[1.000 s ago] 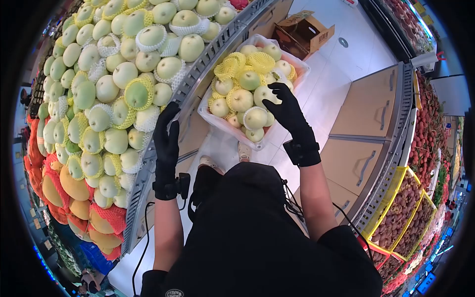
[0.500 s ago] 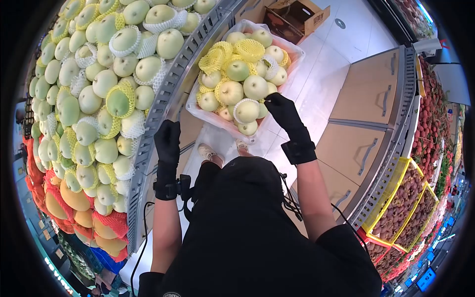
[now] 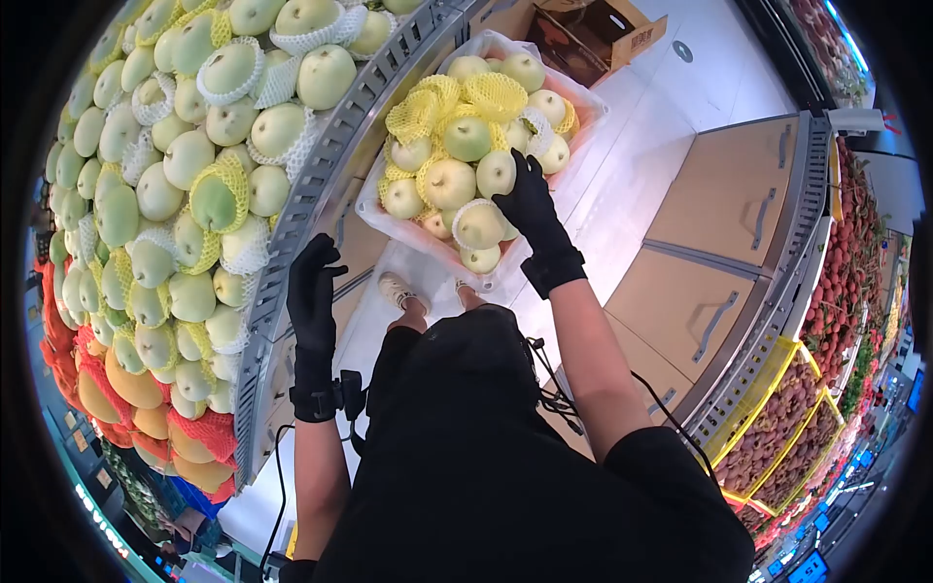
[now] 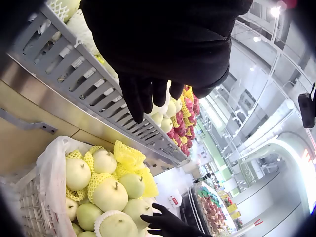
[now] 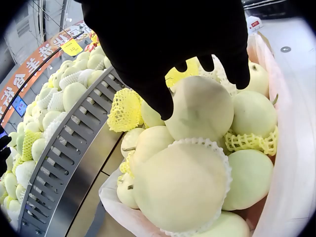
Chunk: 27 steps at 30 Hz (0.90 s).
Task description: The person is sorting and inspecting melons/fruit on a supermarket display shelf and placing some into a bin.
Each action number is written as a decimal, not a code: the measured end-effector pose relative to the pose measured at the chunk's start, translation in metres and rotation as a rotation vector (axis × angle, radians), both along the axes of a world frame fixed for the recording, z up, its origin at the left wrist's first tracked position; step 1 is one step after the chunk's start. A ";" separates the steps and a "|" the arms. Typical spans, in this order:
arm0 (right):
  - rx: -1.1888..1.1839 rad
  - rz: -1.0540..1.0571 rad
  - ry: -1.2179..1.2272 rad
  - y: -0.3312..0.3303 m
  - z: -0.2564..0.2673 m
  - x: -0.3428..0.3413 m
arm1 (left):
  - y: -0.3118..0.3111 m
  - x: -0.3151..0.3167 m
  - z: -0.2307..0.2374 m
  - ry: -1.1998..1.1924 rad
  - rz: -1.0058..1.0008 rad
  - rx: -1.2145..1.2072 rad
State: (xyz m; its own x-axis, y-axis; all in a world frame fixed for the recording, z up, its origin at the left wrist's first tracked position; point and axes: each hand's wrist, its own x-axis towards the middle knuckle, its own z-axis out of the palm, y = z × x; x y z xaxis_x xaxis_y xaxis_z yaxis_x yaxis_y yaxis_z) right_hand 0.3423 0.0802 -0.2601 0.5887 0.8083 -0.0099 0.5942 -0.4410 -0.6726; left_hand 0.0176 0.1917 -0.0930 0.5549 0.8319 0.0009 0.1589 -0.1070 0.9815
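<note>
A pale round fruit sits near the top of a pile of fruit like it, in a white crate lined with a plastic sheet; the right hand, in a black glove, is right at this fruit, its thumb and fingers spread apart about the top (it is hard to tell if they press on it). Just beside, nearer the person, is a fruit in a white net; on the other side is a greener fruit, with bright yellow nets lying past it on the pile.

The left hand has a black glove too; it holds nothing, its fingers are loosely bent and its thumb sticks out; it is near a grey rail with many slots. Behind that rail is a big heap of pale green fruit, some bare and some in nets; at the near end of the heap are orange fruits in red nets.

A cardboard box stands past the crate; the person's light shoes are on the near side of it. Tan cupboard doors run along the right, and yellow bins sit above them.
</note>
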 end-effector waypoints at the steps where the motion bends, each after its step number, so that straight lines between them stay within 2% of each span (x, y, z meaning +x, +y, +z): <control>1: -0.006 0.003 -0.001 0.003 -0.006 0.000 | -0.002 0.001 -0.001 0.011 0.011 0.012; 6: -0.126 -0.047 0.022 0.020 -0.006 -0.007 | -0.006 0.004 -0.004 0.055 0.056 0.037; 12: -0.051 -0.072 -0.017 0.028 -0.005 -0.010 | 0.001 0.009 0.004 0.046 0.055 0.009; 16: -0.092 -0.150 -0.026 0.032 -0.001 -0.014 | 0.002 0.011 0.012 -0.001 0.083 0.020; 21: -0.131 -0.170 0.043 0.027 0.029 -0.014 | 0.001 0.005 0.013 -0.033 0.120 0.051; 27: 0.045 -0.121 0.015 0.013 0.021 -0.010 | 0.003 0.004 0.019 -0.094 0.122 0.001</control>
